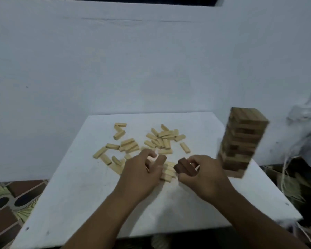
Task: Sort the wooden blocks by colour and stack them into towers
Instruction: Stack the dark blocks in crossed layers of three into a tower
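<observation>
Tower [241,141] near table [79,186] right edge; open surface front-left.

White table [75,194] — bearing scattered pale blocks [158,139], a low pale stack [168,170] and a brown tower [241,141] at right.

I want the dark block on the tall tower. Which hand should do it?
The right hand. It already holds the dark block and is nearer the tower at the table's right side. The left hand is over the pale blocks.
</observation>
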A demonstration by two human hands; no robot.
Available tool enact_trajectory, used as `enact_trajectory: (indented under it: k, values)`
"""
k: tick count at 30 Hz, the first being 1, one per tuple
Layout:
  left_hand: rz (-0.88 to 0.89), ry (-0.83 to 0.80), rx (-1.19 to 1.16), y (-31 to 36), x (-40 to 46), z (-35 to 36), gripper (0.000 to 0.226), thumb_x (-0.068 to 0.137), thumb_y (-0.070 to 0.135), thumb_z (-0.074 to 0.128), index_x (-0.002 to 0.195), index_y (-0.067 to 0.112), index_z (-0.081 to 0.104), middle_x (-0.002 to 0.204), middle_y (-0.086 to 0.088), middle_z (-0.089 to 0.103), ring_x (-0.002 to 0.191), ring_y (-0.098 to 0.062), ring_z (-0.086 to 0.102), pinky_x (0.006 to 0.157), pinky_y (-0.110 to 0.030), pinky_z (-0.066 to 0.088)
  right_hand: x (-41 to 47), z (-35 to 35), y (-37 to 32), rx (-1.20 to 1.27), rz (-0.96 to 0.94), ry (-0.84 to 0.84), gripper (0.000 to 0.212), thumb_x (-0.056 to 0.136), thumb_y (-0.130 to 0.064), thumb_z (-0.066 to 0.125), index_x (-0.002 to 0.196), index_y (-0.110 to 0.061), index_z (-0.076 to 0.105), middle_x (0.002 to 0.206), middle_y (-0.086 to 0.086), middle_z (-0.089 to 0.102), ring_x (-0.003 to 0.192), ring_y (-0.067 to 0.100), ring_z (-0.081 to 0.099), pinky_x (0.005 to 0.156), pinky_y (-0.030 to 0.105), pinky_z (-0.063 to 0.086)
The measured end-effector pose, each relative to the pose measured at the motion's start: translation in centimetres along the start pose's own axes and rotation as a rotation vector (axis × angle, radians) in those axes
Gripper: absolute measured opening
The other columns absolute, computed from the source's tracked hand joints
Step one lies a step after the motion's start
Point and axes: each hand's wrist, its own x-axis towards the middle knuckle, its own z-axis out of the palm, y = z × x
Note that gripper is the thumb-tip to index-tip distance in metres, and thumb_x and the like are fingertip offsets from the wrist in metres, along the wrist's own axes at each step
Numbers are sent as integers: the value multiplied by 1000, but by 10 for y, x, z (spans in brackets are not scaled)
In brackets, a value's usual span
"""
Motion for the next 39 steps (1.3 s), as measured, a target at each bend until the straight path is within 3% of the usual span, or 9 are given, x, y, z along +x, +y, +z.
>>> enact_trajectory:
  k: [3,8,12,15,19,23,26,33,39]
  values:
    - [73,-69,36,7,-25,28,14,91,40,64,82,30,60,59,6,60,58,-3,57,50,-14,37,-28,-6,29,-5,73,37,31,63,-45,76,85,-29,61,79,-11,62,72,5,57,64,27,49]
    - [127,-100,122,13,-44,58,14,87,30,66,74,29,63,62,8,59,69,-2,57,54,-17,41,-49,-2,58,-75,144,15,31,69,-44,77,86,-29,56,89,-13,58,79,6,53,67,20,46]
    - [125,-103,173,7,-55,69,11,85,29,68,77,33,62,69,15,54,79,4,53,56,-10,34,-51,5,65,-88,74,10,37,74,-52,77,94,-30,56,98,-12,52,84,7,50,66,10,37]
    - [159,-77,221,3,-58,74,9,85,30,67,79,34,62,72,17,53,76,2,51,57,-12,32,-51,3,70,-57,9,8,40,75,-57,75,99,-30,58,104,-13,48,87,5,49,71,10,39]
    - [267,-122,265,-2,-57,71,29,98,31,48,70,36,56,66,12,55,72,-6,51,67,-29,43,-52,-5,73,-44,-100,-85,44,80,-51,74,114,-25,66,114,-13,53,94,3,51,83,14,45]
    - [274,-124,281,-10,-60,66,28,87,18,51,98,35,70,80,14,64,80,-16,51,69,-37,46,-50,-11,72,-67,-156,-186,58,75,-52,78,125,-25,65,124,-14,53,101,0,46,87,10,38]
    - [276,-154,338,-11,-61,63,36,80,20,57,111,32,71,92,17,65,87,-15,50,74,-40,47,-49,-13,68,-53,-168,-215,64,69,-53,81,124,-25,66,128,-14,52,105,1,46,91,16,43]
    - [240,-180,329,-16,-59,57,32,82,38,60,112,37,69,104,24,59,101,-5,46,90,-34,36,-42,-6,67,-73,-214,-233,61,69,-44,84,124,-23,67,131,-12,53,108,1,44,89,10,38]
    - [223,-191,311,-20,-54,55,27,86,33,70,112,43,68,114,25,57,107,-4,42,86,-28,25,-38,2,68,-63,-218,-198,51,74,-42,82,120,-23,70,127,-11,57,106,-1,45,90,7,35]
